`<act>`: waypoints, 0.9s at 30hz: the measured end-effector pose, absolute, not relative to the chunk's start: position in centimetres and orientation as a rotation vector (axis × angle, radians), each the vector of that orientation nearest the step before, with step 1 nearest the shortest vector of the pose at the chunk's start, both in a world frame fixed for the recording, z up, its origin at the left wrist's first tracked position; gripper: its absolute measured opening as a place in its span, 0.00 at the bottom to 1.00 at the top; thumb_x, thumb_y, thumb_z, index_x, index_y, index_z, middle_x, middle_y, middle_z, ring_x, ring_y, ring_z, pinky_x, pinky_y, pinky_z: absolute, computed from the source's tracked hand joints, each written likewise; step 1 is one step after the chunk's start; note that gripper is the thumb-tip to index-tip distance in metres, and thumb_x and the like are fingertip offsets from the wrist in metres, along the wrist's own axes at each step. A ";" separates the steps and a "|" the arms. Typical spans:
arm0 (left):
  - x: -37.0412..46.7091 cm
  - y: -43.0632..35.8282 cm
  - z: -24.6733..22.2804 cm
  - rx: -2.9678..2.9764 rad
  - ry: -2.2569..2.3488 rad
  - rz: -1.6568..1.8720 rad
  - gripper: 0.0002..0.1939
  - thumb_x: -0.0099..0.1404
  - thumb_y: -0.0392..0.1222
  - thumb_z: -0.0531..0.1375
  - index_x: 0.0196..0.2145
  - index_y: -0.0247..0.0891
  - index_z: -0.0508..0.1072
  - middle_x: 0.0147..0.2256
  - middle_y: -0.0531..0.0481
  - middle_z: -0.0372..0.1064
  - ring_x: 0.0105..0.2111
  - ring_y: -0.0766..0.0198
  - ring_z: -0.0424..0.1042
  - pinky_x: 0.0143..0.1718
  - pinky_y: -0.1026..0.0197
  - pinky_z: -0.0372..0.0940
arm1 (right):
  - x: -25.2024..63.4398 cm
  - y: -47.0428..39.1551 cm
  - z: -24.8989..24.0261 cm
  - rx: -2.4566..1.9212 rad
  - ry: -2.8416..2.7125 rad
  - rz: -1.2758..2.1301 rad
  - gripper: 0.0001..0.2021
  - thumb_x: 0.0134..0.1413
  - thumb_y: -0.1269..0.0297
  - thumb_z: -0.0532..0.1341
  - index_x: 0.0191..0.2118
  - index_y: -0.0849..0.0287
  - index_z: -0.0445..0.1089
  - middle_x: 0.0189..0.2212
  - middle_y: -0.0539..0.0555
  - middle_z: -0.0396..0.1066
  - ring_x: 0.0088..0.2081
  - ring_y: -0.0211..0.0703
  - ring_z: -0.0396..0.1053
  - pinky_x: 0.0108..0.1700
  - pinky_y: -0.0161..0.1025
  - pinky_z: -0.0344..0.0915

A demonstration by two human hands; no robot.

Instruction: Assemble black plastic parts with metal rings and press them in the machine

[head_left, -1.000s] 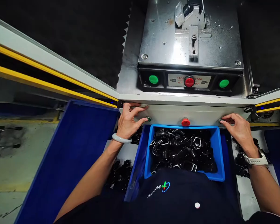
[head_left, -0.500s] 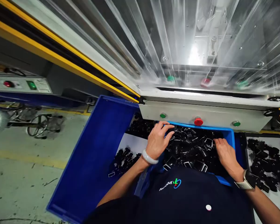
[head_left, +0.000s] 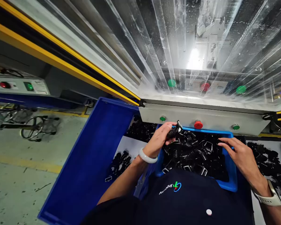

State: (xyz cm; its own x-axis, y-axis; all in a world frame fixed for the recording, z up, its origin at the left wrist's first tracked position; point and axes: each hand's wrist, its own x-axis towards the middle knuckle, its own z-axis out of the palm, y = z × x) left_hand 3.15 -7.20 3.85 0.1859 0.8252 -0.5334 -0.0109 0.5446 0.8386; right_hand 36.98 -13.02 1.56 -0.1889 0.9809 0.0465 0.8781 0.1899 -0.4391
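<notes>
My left hand (head_left: 160,139), with a pale bangle at the wrist, grips a black plastic part (head_left: 174,131) above the left back corner of a blue bin (head_left: 233,175). Many shiny black parts (head_left: 192,151) fill that bin, some with silvery frame-like edges. Over the bin's right side is my right hand (head_left: 241,153), a watch on its wrist. Its thumb and fingers are apart, and nothing shows between them.
A machine panel (head_left: 182,117) with green and red buttons runs behind the bin, below a clear ribbed cover. A large blue tray (head_left: 84,162) lies left. More black parts (head_left: 269,162) lie on the right.
My left hand has closed on a black part and lifted it slightly. My right hand has moved right, away from the parts in the bin, and its fingers have spread.
</notes>
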 end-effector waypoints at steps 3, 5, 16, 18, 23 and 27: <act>4.3 -6.4 4.4 0.543 0.996 0.561 0.19 0.72 0.58 0.60 0.43 0.38 0.67 0.22 0.56 0.62 0.17 0.75 0.51 0.22 0.70 0.46 | 35.0 -12.0 4.4 -1.569 -2.046 0.488 0.12 0.72 0.64 0.60 0.55 0.51 0.77 0.44 0.50 0.78 0.43 0.38 0.77 0.47 0.36 0.72; 5.0 -6.0 4.5 0.465 0.873 0.522 0.19 0.73 0.57 0.60 0.42 0.39 0.64 0.20 0.58 0.60 0.16 0.77 0.47 0.22 0.71 0.46 | 33.2 -11.6 6.1 -1.466 -2.014 0.482 0.18 0.71 0.72 0.60 0.61 0.50 0.74 0.46 0.51 0.76 0.44 0.36 0.77 0.48 0.35 0.73; 7.6 -6.0 5.6 0.537 0.767 0.469 0.29 0.71 0.70 0.56 0.42 0.38 0.65 0.21 0.58 0.61 0.15 0.77 0.45 0.19 0.70 0.41 | 30.0 -8.9 6.2 -0.832 -2.232 0.298 0.28 0.66 0.82 0.59 0.69 0.61 0.67 0.54 0.61 0.77 0.54 0.48 0.73 0.53 0.46 0.76; 8.0 -6.1 5.7 0.616 0.825 0.478 0.31 0.67 0.72 0.59 0.40 0.38 0.65 0.22 0.57 0.61 0.17 0.76 0.47 0.19 0.69 0.42 | 30.1 -8.6 6.0 -0.815 -2.274 0.271 0.26 0.66 0.81 0.59 0.67 0.63 0.68 0.53 0.61 0.78 0.54 0.48 0.72 0.53 0.46 0.76; 8.0 -5.3 5.5 0.843 1.003 0.543 0.26 0.66 0.65 0.64 0.37 0.37 0.67 0.24 0.58 0.56 0.22 0.73 0.52 0.21 0.68 0.44 | 29.7 -8.2 6.7 -0.841 -2.349 0.300 0.22 0.68 0.80 0.57 0.63 0.63 0.71 0.53 0.60 0.78 0.53 0.47 0.73 0.53 0.46 0.77; 6.7 -2.0 7.2 1.036 1.007 0.670 0.20 0.70 0.57 0.62 0.36 0.35 0.73 0.26 0.56 0.61 0.23 0.72 0.59 0.25 0.66 0.55 | 29.8 -2.6 9.6 -1.000 -2.129 0.498 0.16 0.71 0.74 0.57 0.57 0.54 0.75 0.51 0.54 0.79 0.52 0.42 0.75 0.53 0.44 0.76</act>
State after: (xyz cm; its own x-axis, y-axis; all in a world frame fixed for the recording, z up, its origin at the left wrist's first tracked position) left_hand 6.72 -2.04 7.18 0.4109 0.8408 -0.3525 -0.0007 0.3869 0.9221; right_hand 29.85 -2.58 9.57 -0.4392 0.7803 0.4452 0.5020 0.6241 -0.5987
